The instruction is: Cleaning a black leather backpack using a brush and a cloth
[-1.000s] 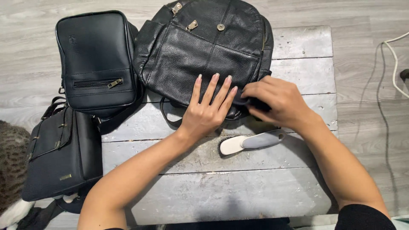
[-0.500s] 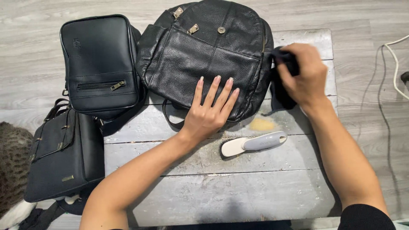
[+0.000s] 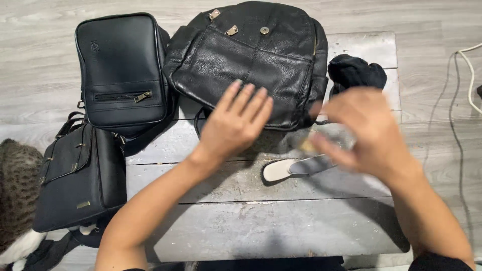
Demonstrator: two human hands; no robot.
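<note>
A black pebbled-leather backpack [image 3: 251, 60] lies flat at the back of a worn grey plank table [image 3: 251, 226]. My left hand [image 3: 233, 125] is over the backpack's lower edge, fingers spread, holding nothing. My right hand [image 3: 364, 133] is blurred with motion above the table, just right of the backpack. Its fingertips are at a small pale, yellowish blurred thing [image 3: 314, 143]; whether it grips it is unclear. A white and grey brush [image 3: 296, 168] lies just below that hand. A crumpled black cloth [image 3: 357, 73] rests on the table at the back right.
Two more black bags sit at the left: a rectangular one with a front zip [image 3: 123, 70] and a smaller one with a flap [image 3: 75, 175] hanging off the table edge. A tabby cat [image 3: 15, 190] lies at far left. A white cable [image 3: 467, 75] runs along the floor at the right.
My right hand has let go of the black cloth at the table's back right and swung down toward the brush. My left hand has lifted and shifted slightly on the backpack.
</note>
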